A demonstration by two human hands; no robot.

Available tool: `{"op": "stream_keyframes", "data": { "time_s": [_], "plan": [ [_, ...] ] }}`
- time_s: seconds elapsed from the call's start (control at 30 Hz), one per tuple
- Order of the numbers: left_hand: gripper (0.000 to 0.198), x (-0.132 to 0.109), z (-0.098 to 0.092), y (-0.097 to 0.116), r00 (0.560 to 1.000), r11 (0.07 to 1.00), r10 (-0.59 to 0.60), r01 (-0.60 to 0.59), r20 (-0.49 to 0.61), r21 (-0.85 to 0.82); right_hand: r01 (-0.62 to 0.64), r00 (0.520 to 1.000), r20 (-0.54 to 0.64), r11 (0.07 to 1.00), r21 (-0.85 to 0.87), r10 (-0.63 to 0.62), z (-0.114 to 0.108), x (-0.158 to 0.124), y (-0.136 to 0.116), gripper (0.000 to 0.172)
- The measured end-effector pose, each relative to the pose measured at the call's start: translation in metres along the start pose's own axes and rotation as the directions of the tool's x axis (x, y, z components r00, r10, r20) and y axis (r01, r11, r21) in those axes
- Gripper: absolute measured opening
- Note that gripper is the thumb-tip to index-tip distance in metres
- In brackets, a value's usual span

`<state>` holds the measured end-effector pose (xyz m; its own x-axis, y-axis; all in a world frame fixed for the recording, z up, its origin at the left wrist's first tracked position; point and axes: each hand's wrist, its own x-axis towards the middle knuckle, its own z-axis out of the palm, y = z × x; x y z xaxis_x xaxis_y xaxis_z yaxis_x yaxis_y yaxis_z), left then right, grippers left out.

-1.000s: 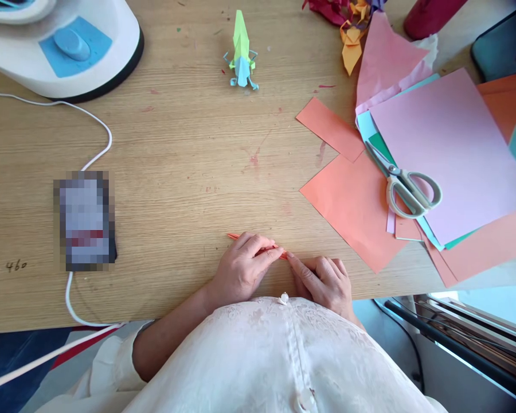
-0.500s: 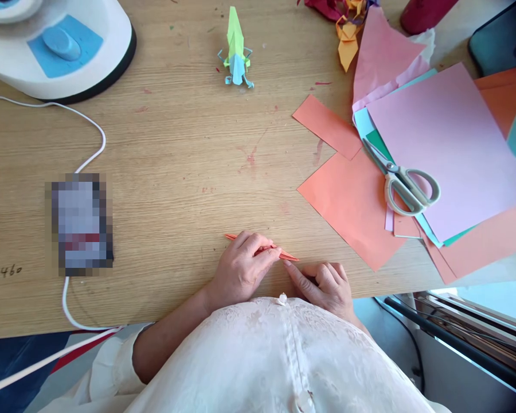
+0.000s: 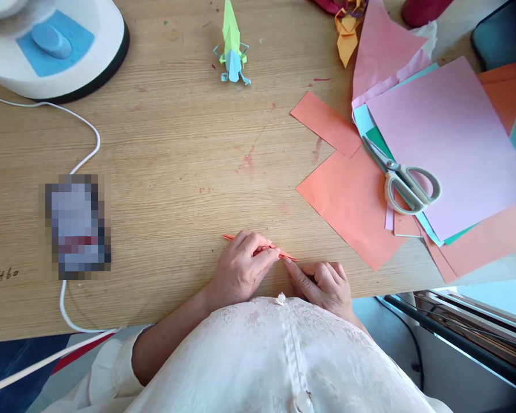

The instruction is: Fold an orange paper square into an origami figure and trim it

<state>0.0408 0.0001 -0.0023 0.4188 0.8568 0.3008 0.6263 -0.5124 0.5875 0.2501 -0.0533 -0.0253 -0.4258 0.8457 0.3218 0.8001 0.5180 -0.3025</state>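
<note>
A narrow folded strip of orange paper (image 3: 289, 256) lies slantwise close to the table's front edge, with a pointed tip at each end. My left hand (image 3: 243, 264) is closed over its middle, thumb and fingers pinching it, so most of the strip is hidden. My right hand (image 3: 322, 284) rests just to the right, its fingers curled in. Its thumb tip touches the strip's lower edge by the right tip. Nothing shows inside the curled fingers.
Orange sheets (image 3: 352, 201) lie to the right, beside stacked pink paper (image 3: 451, 137) with scissors (image 3: 402, 178) on top. A green-and-blue origami figure (image 3: 232, 51) stands at the back. To the left are a blurred-out phone-like device (image 3: 77, 223), a white cable (image 3: 98, 137) and a white base (image 3: 98, 51).
The view has shifted slightly. My right thumb has moved up a little against the orange strip; my left hand keeps its grip.
</note>
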Motion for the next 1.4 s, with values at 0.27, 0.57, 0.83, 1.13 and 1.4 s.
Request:
{"op": "stream_keyframes", "data": {
  "time_s": [0.27, 0.57, 0.83, 1.13, 1.4],
  "plan": [
    [0.009, 0.0007, 0.0018, 0.0004, 1.000, 1.000, -0.001, 0.001, -0.002, 0.024, -0.008, 1.000, 0.016, 1.000, -0.021, 0.008, 0.0013, -0.0022, 0.0004, 0.057],
    [0.009, -0.0019, 0.0032, -0.0020, 1.000, 1.000, -0.010, 0.009, 0.024, 0.010, -0.011, 1.000, -0.013, 1.000, -0.028, 0.010, 0.0026, -0.0023, 0.0007, 0.058],
    [0.012, -0.0008, 0.0027, -0.0009, 0.999, 1.000, -0.006, 0.005, 0.036, 0.025, 0.012, 1.000, -0.023, 0.999, -0.031, -0.013, 0.0036, -0.0049, 0.0031, 0.062],
    [0.011, -0.0017, 0.0040, -0.0028, 0.999, 0.999, 0.031, -0.031, 0.028, 0.019, -0.029, 0.998, -0.057, 0.999, -0.017, 0.028, -0.0008, 0.0014, -0.0034, 0.069],
    [0.026, -0.0040, -0.0002, -0.0053, 0.971, 0.986, 0.154, -0.141, 0.182, -0.084, -0.052, 0.995, -0.081, 0.999, 0.005, 0.052, -0.0004, 0.0005, -0.0042, 0.071]
  ]
}}
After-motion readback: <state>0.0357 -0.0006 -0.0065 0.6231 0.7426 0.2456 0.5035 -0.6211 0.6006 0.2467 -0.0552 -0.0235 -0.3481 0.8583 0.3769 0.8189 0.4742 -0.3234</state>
